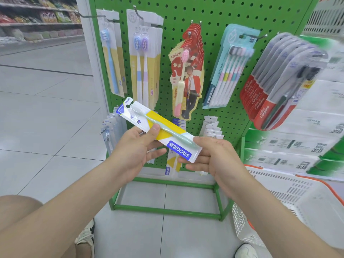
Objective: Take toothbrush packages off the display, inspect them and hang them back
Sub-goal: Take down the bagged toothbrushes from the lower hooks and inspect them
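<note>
I hold the FROG toothbrush package (167, 131) slanted before the green pegboard (214, 15), left hand (134, 148) pinching its middle, right hand (216, 155) curled round its lower end.

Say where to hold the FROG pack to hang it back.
Probably pinch the flat blue-label end of the FROG pack, where the right hand is, coming from the lower right. The hang-hole end points up-left toward the pegboard and should stay free; the left hand could let go.
</note>
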